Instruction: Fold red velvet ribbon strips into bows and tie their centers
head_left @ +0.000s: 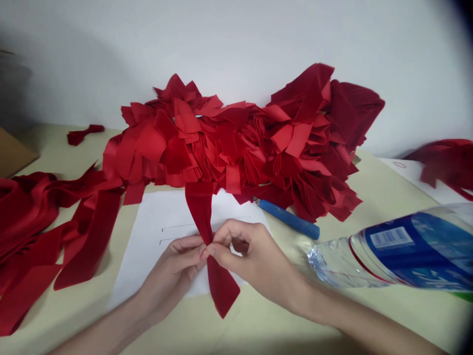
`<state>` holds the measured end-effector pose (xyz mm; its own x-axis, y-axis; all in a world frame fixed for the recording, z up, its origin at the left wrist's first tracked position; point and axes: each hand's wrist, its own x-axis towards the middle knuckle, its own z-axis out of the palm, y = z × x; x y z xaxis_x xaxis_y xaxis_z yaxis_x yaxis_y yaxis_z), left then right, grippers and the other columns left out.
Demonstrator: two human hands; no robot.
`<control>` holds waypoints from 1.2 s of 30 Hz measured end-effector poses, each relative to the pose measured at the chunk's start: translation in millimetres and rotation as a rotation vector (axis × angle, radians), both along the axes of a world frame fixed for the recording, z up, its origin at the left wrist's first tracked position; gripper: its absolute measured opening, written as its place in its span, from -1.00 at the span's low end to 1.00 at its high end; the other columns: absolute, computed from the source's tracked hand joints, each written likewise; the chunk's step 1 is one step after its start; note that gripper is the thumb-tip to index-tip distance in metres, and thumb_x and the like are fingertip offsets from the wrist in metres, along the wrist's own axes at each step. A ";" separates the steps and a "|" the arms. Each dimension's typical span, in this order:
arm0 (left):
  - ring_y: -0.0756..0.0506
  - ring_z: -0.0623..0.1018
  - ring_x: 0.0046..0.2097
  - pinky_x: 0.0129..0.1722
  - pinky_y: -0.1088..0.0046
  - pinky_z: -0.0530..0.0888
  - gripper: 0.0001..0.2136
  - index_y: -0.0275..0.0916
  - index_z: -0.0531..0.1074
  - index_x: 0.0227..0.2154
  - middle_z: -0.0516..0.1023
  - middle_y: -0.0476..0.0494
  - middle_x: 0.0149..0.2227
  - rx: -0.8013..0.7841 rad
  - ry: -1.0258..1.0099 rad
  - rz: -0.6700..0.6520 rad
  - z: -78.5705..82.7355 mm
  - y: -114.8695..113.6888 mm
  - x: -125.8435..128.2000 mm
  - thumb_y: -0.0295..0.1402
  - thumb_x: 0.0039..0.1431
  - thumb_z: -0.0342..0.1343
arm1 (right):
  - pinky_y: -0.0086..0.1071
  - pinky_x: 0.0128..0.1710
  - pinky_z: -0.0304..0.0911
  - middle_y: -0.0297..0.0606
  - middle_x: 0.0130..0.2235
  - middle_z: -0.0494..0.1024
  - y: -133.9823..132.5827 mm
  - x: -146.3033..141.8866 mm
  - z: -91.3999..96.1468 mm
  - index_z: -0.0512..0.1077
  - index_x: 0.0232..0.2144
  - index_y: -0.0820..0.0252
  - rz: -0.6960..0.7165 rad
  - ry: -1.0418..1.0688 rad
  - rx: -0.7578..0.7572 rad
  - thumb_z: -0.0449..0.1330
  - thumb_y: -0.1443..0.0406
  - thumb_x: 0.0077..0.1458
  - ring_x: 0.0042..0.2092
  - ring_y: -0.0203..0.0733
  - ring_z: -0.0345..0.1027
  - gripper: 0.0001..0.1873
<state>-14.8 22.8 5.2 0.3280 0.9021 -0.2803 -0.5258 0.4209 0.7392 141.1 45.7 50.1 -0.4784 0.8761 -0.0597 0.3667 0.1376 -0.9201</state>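
Note:
Between my two hands is a dark red velvet ribbon point(222, 283), gathered narrow at its middle, with one end flaring away from me and the other toward me. My left hand point(185, 259) pinches the gathered part from the left. From the right, my right hand point(251, 251) pinches the same spot, its fingertips against the left ones. Whether a thread or wire lies at the pinch is hidden by the fingers. Under the hands lies a white paper sheet point(148, 222) with thin printed lines. A blue-handled tool point(290, 218) rests right of the ribbon, its tip partly covered.
A large heap of red ribbon pieces point(229, 143) spans the back by the wall. Long red ribbons point(88, 236) lie at left, with a small red bow point(84, 134) behind. On the right, a plastic bottle point(410, 249) lies on its side; a paper point(406, 172) carries more red fabric point(449, 165).

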 end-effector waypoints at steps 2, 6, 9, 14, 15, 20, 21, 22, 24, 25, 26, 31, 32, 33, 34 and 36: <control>0.00 0.41 -0.34 -0.26 0.54 0.33 -0.96 -0.21 0.59 -0.47 0.50 -0.01 -0.51 0.007 0.013 0.009 1.0 -0.6 0.4 -0.39 -0.02 0.25 | -0.48 -0.39 0.13 -0.43 -0.48 0.45 0.9 0.6 -0.3 0.40 -0.47 0.17 -0.011 0.010 0.008 0.13 0.34 0.06 -0.42 -0.39 0.23 -0.91; 0.01 0.43 -0.34 -0.22 0.53 0.34 -0.99 -0.20 0.58 -0.54 0.51 0.01 -0.53 -0.006 0.026 0.032 -0.8 0.1 -0.8 -0.41 -0.07 0.29 | -0.50 -0.42 0.09 -0.46 -0.50 0.41 3.7 3.1 0.7 0.38 -0.50 0.18 0.016 0.009 -0.008 0.15 0.31 0.06 -0.46 -0.42 0.16 -0.89; 0.05 0.41 -0.40 -0.29 0.56 0.33 -0.94 -0.22 0.57 -0.55 0.50 0.03 -0.54 -0.023 0.022 0.058 -3.9 0.9 -2.9 -0.43 -0.16 0.34 | -0.51 -0.43 0.08 -0.47 -0.51 0.39 6.2 5.1 2.5 0.40 -0.49 0.18 0.065 0.005 -0.046 0.14 0.28 0.08 -0.48 -0.44 0.13 -0.87; 0.02 0.44 -0.36 -0.27 0.54 0.33 -0.93 -0.25 0.55 -0.58 0.52 0.01 -0.50 0.012 0.055 0.048 -2.5 -0.1 -3.3 -0.44 -0.17 0.34 | -0.51 -0.45 0.07 -0.47 -0.52 0.37 6.1 5.4 2.2 0.38 -0.51 0.19 0.064 -0.023 -0.010 0.13 0.34 0.04 -0.48 -0.44 0.14 -0.89; 0.02 0.44 -0.35 -0.26 0.53 0.33 -0.93 -0.25 0.55 -0.59 0.52 0.01 -0.50 0.022 0.069 0.051 -1.3 -0.5 -2.9 -0.44 -0.16 0.34 | -0.51 -0.45 0.07 -0.47 -0.52 0.36 5.5 5.2 1.9 0.37 -0.52 0.19 0.057 -0.030 0.003 0.13 0.35 0.04 -0.47 -0.44 0.14 -0.89; 0.02 0.43 -0.37 -0.27 0.52 0.32 -0.93 -0.24 0.54 -0.61 0.50 0.02 -0.51 0.018 0.096 0.065 2.1 -1.1 -1.5 -0.45 -0.15 0.33 | -0.50 -0.46 0.07 -0.46 -0.53 0.36 3.9 5.8 5.1 0.37 -0.52 0.20 0.059 -0.082 0.042 0.13 0.35 0.03 -0.49 -0.42 0.14 -0.90; 0.02 0.43 -0.37 -0.27 0.52 0.32 -0.93 -0.24 0.54 -0.61 0.50 0.02 -0.51 0.021 0.096 0.057 2.0 -0.9 -1.6 -0.45 -0.15 0.33 | -0.50 -0.46 0.07 -0.46 -0.53 0.36 4.5 6.3 6.7 0.37 -0.52 0.19 0.065 -0.085 0.040 0.12 0.35 0.03 -0.49 -0.43 0.14 -0.89; 0.01 0.43 -0.37 -0.27 0.52 0.32 -0.94 -0.24 0.54 -0.60 0.50 0.02 -0.51 0.025 0.096 0.050 1.7 -0.8 -1.8 -0.45 -0.14 0.32 | -0.50 -0.46 0.07 -0.46 -0.52 0.36 5.3 6.9 8.2 0.38 -0.51 0.19 0.075 -0.084 0.033 0.12 0.35 0.03 -0.49 -0.43 0.14 -0.89; 0.02 0.43 -0.37 -0.26 0.51 0.32 -0.95 -0.23 0.55 -0.59 0.50 0.02 -0.51 0.035 0.097 0.043 1.0 -0.9 -2.3 -0.45 -0.14 0.32 | -0.50 -0.46 0.08 -0.44 -0.51 0.37 7.3 8.2 10.6 0.39 -0.52 0.20 0.103 -0.077 0.008 0.12 0.35 0.04 -0.48 -0.43 0.13 -0.89; 0.02 0.42 -0.38 -0.27 0.51 0.32 -0.95 -0.23 0.55 -0.59 0.50 0.02 -0.52 0.041 0.098 0.043 0.6 -1.0 -2.5 -0.45 -0.15 0.32 | -0.50 -0.46 0.08 -0.43 -0.50 0.38 8.2 8.8 11.1 0.39 -0.52 0.20 0.118 -0.073 -0.008 0.13 0.35 0.03 -0.48 -0.42 0.13 -0.88; 0.02 0.42 -0.38 -0.26 0.51 0.33 -0.94 -0.23 0.56 -0.59 0.50 0.02 -0.51 0.046 0.101 0.043 0.2 -1.3 -2.6 -0.45 -0.16 0.33 | -0.50 -0.46 0.09 -0.43 -0.50 0.39 9.0 9.3 11.1 0.39 -0.52 0.21 0.129 -0.071 -0.023 0.13 0.35 0.03 -0.48 -0.42 0.13 -0.88; 0.01 0.42 -0.38 -0.24 0.49 0.34 -0.96 -0.23 0.56 -0.57 0.51 0.00 -0.48 0.105 0.159 0.037 0.1 -1.5 -1.9 -0.45 -0.13 0.31 | -0.51 -0.48 0.07 -0.45 -0.52 0.36 9.0 9.1 5.0 0.34 -0.55 0.21 0.114 -0.084 -0.012 0.14 0.37 -0.02 -0.48 -0.43 0.12 -0.90; 0.01 0.42 -0.36 -0.23 0.50 0.34 -0.97 -0.23 0.56 -0.56 0.51 0.00 -0.47 0.118 0.173 0.038 0.5 -1.3 -1.8 -0.46 -0.11 0.30 | -0.51 -0.48 0.06 -0.46 -0.53 0.34 8.6 8.7 3.9 0.33 -0.56 0.21 0.104 -0.087 0.004 0.13 0.37 -0.03 -0.48 -0.43 0.12 -0.89; 0.00 0.42 -0.35 -0.23 0.51 0.34 -0.97 -0.22 0.56 -0.55 0.51 0.00 -0.46 0.127 0.187 0.037 1.0 -1.3 -1.8 -0.46 -0.10 0.29 | -0.51 -0.48 0.06 -0.46 -0.53 0.33 8.3 8.2 3.0 0.31 -0.57 0.21 0.091 -0.089 0.018 0.13 0.38 -0.04 -0.48 -0.43 0.12 -0.89; 0.00 0.42 -0.34 -0.23 0.51 0.34 -0.97 -0.22 0.56 -0.54 0.50 0.00 -0.45 0.134 0.198 0.037 1.5 -1.3 -1.9 -0.46 -0.09 0.29 | -0.52 -0.49 0.05 -0.47 -0.54 0.32 8.0 7.8 2.6 0.30 -0.58 0.21 0.080 -0.091 0.030 0.13 0.38 -0.04 -0.48 -0.43 0.12 -0.89; -0.01 0.43 -0.32 -0.24 0.52 0.34 -0.98 -0.22 0.56 -0.51 0.50 0.00 -0.43 0.143 0.219 0.031 2.7 -1.9 -2.5 -0.45 -0.08 0.28 | -0.52 -0.48 0.05 -0.48 -0.55 0.32 7.7 7.0 2.7 0.30 -0.58 0.21 0.066 -0.096 0.041 0.12 0.39 -0.05 -0.48 -0.44 0.12 -0.89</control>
